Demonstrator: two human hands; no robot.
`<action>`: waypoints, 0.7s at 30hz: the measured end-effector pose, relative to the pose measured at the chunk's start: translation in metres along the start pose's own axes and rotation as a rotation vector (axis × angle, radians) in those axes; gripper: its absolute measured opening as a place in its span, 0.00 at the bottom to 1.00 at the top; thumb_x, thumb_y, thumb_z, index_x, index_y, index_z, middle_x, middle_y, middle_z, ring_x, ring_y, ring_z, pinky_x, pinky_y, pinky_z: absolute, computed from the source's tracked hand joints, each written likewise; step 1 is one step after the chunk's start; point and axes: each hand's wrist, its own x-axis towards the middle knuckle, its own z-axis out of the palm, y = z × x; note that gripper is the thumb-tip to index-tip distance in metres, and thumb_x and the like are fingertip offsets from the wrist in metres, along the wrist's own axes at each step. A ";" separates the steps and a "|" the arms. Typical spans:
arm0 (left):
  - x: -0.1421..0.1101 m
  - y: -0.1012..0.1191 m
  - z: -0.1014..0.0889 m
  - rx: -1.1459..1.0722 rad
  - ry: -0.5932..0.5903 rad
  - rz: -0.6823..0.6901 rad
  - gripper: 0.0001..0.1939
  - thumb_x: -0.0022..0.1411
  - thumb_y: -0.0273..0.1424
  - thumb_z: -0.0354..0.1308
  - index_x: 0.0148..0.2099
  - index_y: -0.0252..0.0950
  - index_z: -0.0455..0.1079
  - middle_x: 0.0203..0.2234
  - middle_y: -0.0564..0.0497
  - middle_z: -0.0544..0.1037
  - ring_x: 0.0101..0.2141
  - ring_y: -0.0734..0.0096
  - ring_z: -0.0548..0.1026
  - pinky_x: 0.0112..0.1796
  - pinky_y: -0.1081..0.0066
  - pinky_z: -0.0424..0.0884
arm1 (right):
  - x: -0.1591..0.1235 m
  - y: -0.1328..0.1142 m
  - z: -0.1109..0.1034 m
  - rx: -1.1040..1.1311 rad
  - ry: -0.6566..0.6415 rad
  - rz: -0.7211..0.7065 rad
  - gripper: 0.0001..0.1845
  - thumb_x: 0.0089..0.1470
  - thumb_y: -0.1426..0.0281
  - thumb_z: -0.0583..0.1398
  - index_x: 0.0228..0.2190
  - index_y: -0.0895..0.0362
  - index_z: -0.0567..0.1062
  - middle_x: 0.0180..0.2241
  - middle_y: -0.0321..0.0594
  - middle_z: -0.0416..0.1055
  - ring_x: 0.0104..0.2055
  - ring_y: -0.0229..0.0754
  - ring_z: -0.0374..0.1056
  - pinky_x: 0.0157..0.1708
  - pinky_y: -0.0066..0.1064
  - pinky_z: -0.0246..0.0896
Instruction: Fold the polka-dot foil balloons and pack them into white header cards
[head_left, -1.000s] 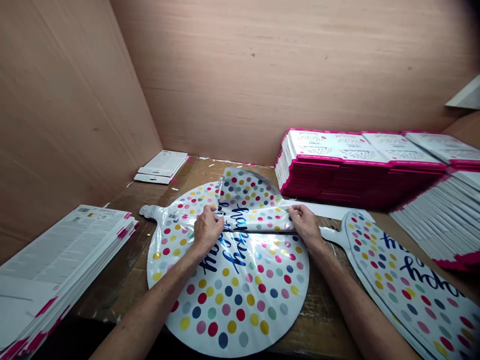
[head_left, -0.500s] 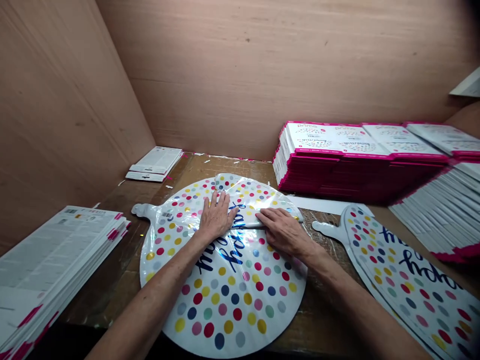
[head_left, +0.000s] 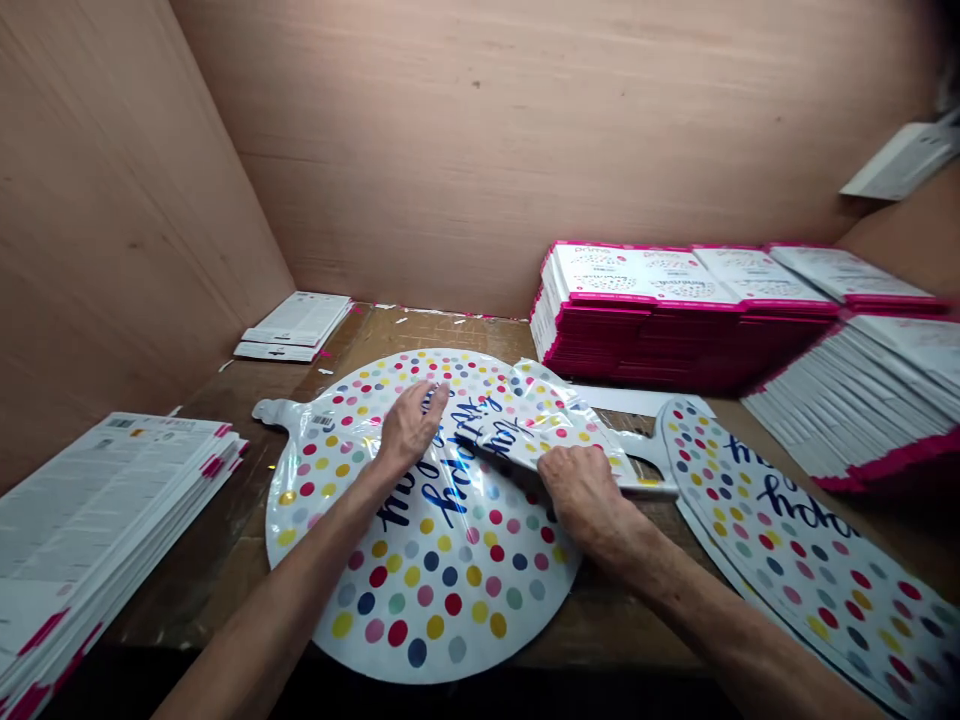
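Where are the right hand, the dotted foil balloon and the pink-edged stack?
right hand [head_left: 583, 503], head view, back of hand
dotted foil balloon [head_left: 442, 590], head view, lower round panel
pink-edged stack [head_left: 592, 343], head view, front pink edges

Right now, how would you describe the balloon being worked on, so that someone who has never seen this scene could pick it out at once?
On the brown work table, in front of the pink-edged stacks of printed cards, lies a round foil balloon with coloured dots and blue script. A matching balloon lies to its right, but this one sits under the person's left hand and right hand, its upper right part folded over.
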 end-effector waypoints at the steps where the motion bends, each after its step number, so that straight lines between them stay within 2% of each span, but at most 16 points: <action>1: -0.019 0.007 0.000 -0.066 0.020 -0.043 0.37 0.67 0.54 0.30 0.56 0.34 0.67 0.55 0.39 0.73 0.55 0.51 0.71 0.52 0.56 0.68 | -0.005 -0.008 -0.002 -0.004 -0.009 0.067 0.16 0.53 0.81 0.57 0.44 0.65 0.76 0.38 0.57 0.75 0.40 0.53 0.74 0.38 0.39 0.68; 2: -0.038 0.013 0.002 -0.251 0.002 -0.125 0.36 0.65 0.58 0.35 0.50 0.34 0.70 0.47 0.39 0.78 0.46 0.53 0.77 0.44 0.59 0.73 | -0.008 -0.017 -0.003 0.023 -0.004 0.130 0.19 0.55 0.82 0.55 0.48 0.67 0.74 0.39 0.59 0.75 0.39 0.53 0.74 0.37 0.39 0.69; 3: -0.056 0.018 0.005 -0.477 -0.076 -0.199 0.35 0.62 0.60 0.41 0.46 0.34 0.70 0.41 0.41 0.80 0.38 0.55 0.79 0.36 0.62 0.75 | -0.010 -0.028 -0.002 0.061 -0.006 0.171 0.23 0.56 0.82 0.53 0.53 0.69 0.70 0.41 0.61 0.75 0.39 0.53 0.74 0.36 0.39 0.69; 4: -0.072 0.022 0.009 -0.670 -0.175 -0.268 0.34 0.59 0.60 0.45 0.43 0.34 0.70 0.37 0.42 0.80 0.32 0.59 0.79 0.31 0.64 0.75 | -0.013 -0.038 0.000 0.117 -0.001 0.181 0.25 0.58 0.80 0.53 0.57 0.71 0.65 0.43 0.63 0.74 0.41 0.54 0.74 0.35 0.39 0.70; 5: -0.084 0.024 0.013 -0.847 -0.237 -0.329 0.31 0.57 0.59 0.50 0.41 0.34 0.69 0.32 0.45 0.79 0.28 0.62 0.78 0.28 0.67 0.74 | -0.017 -0.047 0.004 0.185 0.020 0.132 0.28 0.60 0.77 0.53 0.60 0.71 0.60 0.47 0.66 0.72 0.45 0.55 0.74 0.37 0.40 0.71; 6: -0.092 0.024 0.014 -0.978 -0.261 -0.378 0.28 0.56 0.56 0.55 0.39 0.34 0.69 0.29 0.47 0.78 0.25 0.65 0.77 0.26 0.69 0.73 | -0.023 -0.052 0.008 0.256 0.054 0.013 0.31 0.60 0.72 0.55 0.62 0.71 0.57 0.52 0.68 0.68 0.50 0.58 0.71 0.41 0.43 0.71; 8: -0.098 0.017 0.010 -1.118 -0.190 -0.456 0.20 0.53 0.46 0.64 0.36 0.34 0.69 0.23 0.51 0.76 0.23 0.69 0.75 0.24 0.71 0.72 | -0.035 -0.052 0.018 0.379 0.147 -0.345 0.44 0.57 0.60 0.61 0.65 0.69 0.51 0.61 0.67 0.59 0.62 0.59 0.60 0.53 0.47 0.65; 10: -0.096 0.004 -0.004 -1.168 -0.154 -0.496 0.13 0.48 0.34 0.68 0.32 0.33 0.69 0.21 0.52 0.76 0.22 0.71 0.74 0.24 0.73 0.72 | -0.043 -0.036 0.030 0.444 0.256 -0.685 0.53 0.52 0.50 0.63 0.66 0.66 0.47 0.65 0.63 0.52 0.68 0.57 0.50 0.61 0.48 0.55; 11: -0.096 -0.004 -0.014 -1.175 -0.197 -0.510 0.13 0.46 0.31 0.69 0.29 0.33 0.68 0.21 0.52 0.76 0.22 0.72 0.74 0.25 0.74 0.72 | -0.044 -0.026 0.037 0.453 0.311 -0.780 0.54 0.52 0.49 0.63 0.66 0.65 0.47 0.66 0.62 0.49 0.69 0.56 0.46 0.63 0.48 0.52; 13: -0.098 -0.019 -0.031 -1.129 -0.357 -0.507 0.13 0.44 0.31 0.70 0.27 0.33 0.68 0.21 0.51 0.76 0.22 0.72 0.74 0.25 0.74 0.71 | -0.039 -0.008 0.050 0.438 0.437 -0.823 0.47 0.56 0.55 0.61 0.66 0.65 0.48 0.66 0.63 0.50 0.69 0.55 0.45 0.63 0.50 0.51; 15: -0.104 -0.030 -0.041 -0.888 -0.437 -0.476 0.15 0.49 0.39 0.68 0.28 0.34 0.69 0.19 0.51 0.75 0.21 0.70 0.73 0.24 0.72 0.70 | -0.030 0.000 0.062 0.397 0.548 -0.783 0.34 0.61 0.65 0.56 0.64 0.65 0.54 0.63 0.63 0.56 0.67 0.54 0.51 0.60 0.50 0.54; 16: -0.108 -0.035 -0.042 -0.697 -0.390 -0.438 0.16 0.53 0.43 0.64 0.30 0.34 0.70 0.19 0.51 0.75 0.21 0.67 0.74 0.24 0.70 0.71 | -0.026 0.000 0.066 0.369 0.574 -0.770 0.29 0.63 0.70 0.54 0.62 0.64 0.58 0.61 0.61 0.60 0.65 0.52 0.56 0.58 0.48 0.58; 18: -0.118 -0.044 -0.040 -0.308 -0.130 -0.259 0.17 0.59 0.44 0.56 0.38 0.34 0.73 0.25 0.47 0.79 0.27 0.60 0.77 0.30 0.64 0.74 | -0.022 -0.003 0.071 0.320 0.575 -0.773 0.22 0.63 0.76 0.51 0.57 0.60 0.66 0.57 0.54 0.68 0.59 0.48 0.65 0.55 0.42 0.63; 20: -0.127 -0.054 -0.035 -0.070 0.094 0.068 0.18 0.61 0.33 0.50 0.50 0.35 0.72 0.43 0.43 0.80 0.44 0.56 0.77 0.45 0.58 0.74 | -0.022 -0.007 0.069 0.311 0.506 -0.793 0.20 0.62 0.77 0.52 0.54 0.58 0.70 0.55 0.50 0.71 0.56 0.46 0.68 0.52 0.38 0.65; 21: -0.131 -0.058 -0.032 -0.021 0.115 0.248 0.23 0.59 0.28 0.48 0.55 0.36 0.70 0.50 0.45 0.77 0.52 0.57 0.73 0.52 0.57 0.69 | -0.022 -0.007 0.067 0.330 0.463 -0.796 0.20 0.61 0.76 0.53 0.53 0.58 0.71 0.55 0.49 0.71 0.56 0.46 0.68 0.52 0.37 0.65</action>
